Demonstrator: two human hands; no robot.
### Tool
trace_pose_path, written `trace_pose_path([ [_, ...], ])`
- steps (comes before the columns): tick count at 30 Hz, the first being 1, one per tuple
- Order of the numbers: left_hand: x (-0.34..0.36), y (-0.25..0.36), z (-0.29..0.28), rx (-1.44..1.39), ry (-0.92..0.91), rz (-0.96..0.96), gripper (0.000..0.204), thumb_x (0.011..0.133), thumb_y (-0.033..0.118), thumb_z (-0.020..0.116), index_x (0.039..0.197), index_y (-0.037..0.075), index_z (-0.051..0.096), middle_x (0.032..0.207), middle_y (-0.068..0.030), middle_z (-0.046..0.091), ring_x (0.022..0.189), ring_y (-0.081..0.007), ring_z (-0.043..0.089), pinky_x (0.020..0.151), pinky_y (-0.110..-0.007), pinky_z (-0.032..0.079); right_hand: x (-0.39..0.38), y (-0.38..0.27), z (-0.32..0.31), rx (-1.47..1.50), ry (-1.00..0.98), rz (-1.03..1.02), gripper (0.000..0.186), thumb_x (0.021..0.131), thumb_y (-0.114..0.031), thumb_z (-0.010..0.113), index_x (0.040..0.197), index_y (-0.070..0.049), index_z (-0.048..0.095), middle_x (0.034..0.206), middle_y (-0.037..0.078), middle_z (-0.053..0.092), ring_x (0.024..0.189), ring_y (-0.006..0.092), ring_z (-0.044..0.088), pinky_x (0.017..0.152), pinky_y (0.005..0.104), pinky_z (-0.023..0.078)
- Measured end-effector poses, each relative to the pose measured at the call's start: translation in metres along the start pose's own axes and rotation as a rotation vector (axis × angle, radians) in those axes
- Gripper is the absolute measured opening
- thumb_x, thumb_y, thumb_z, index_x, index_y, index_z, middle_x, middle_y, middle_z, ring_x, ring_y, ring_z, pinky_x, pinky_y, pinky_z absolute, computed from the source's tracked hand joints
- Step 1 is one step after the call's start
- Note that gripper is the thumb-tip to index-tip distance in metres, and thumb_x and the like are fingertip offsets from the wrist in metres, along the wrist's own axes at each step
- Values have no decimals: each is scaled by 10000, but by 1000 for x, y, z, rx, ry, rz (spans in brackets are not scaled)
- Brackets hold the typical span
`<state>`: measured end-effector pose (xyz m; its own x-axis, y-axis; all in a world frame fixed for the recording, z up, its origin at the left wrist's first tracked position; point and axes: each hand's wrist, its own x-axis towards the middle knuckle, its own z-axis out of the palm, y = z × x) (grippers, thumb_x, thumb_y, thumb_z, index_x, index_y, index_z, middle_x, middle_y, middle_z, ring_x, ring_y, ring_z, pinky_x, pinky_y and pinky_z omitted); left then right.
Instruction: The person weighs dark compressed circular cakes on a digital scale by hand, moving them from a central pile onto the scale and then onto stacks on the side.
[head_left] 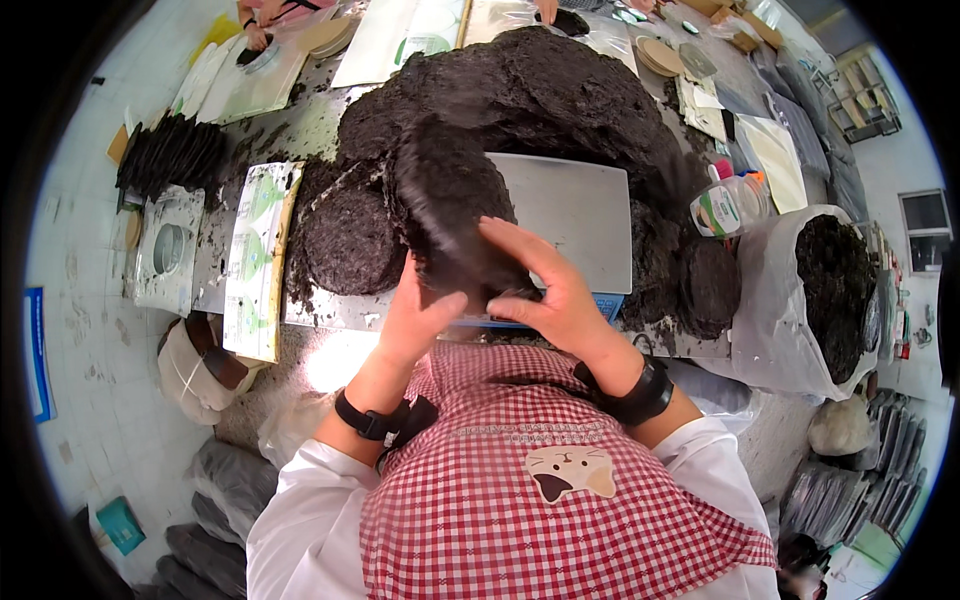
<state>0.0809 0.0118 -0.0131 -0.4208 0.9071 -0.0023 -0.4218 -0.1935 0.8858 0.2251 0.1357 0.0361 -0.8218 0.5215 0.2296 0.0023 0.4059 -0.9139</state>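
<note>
Between my two hands stands a dark, round sheet or thin stack of dried seaweed [455, 190], blurred by motion and tilted on edge. My left hand [422, 312] grips its lower left side, its fingers partly hidden behind. On the right side, my right hand [540, 285] curls round it, thumb toward the lower edge. Just behind my right hand lies a flat grey scale [575, 205] with a blue front edge. A large heap of dark seaweed discs [540, 90] rises beyond it. More round seaweed discs [350, 245] sit left of my hands.
At left stand a green-and-white carton [262, 260] and a row of dark sheets [170, 155]. To the right are a clear plastic jar [730, 207] and a plastic bag of seaweed [780, 300]. Across the table, another person's hand [258, 38] handles a dark disc.
</note>
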Motion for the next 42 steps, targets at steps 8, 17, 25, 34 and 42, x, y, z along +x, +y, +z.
trace_pose_path([
  [8, 15, 5, -62, -309, 598, -100, 378, 866, -6, 481, 1236, 54, 442, 1243, -136, 514, 1141, -323, 511, 958, -534, 425, -33, 69, -59, -405, 408, 31, 427, 797, -58, 627, 1219, -40, 564, 1178, 121, 603, 1112, 277, 555, 968, 359, 406],
  [17, -3, 27, -117, -302, 798, 115, 410, 939, 6, 450, 1342, 46, 396, 1350, -137, 444, 1215, -292, 457, 1040, -481, 385, -69, 75, -86, -860, 18, 168, 851, 717, -331, 740, 1406, -64, 318, 1481, 167, 257, 1388, 312, 219, 1136, 477, 159],
  [25, 10, 22, -94, -564, 617, 134, 281, 957, 38, 429, 1234, 25, 477, 1166, -131, 545, 1020, -250, 525, 853, -385, 453, -13, 50, -121, -809, 226, -203, 842, 687, -360, 751, 1390, -100, 366, 1455, 141, 319, 1342, 332, 298, 1104, 458, 242],
  [34, 11, 28, -40, -653, 199, 138, 331, 929, 71, 429, 1247, -16, 453, 828, -68, 444, 609, -134, 391, 532, -245, 340, -78, 137, -58, -681, -145, -201, 502, 671, -147, 675, 1158, -70, 581, 1207, 81, 580, 1160, 259, 508, 1002, 436, 376],
  [42, 26, 25, 4, -532, 118, 66, 328, 940, 102, 451, 1247, -11, 478, 844, -63, 446, 593, -123, 393, 513, -235, 336, -31, 158, -86, 270, 494, 368, 513, 778, -153, 691, 1205, 46, 488, 1082, 194, 624, 956, 292, 621, 840, 343, 476],
])
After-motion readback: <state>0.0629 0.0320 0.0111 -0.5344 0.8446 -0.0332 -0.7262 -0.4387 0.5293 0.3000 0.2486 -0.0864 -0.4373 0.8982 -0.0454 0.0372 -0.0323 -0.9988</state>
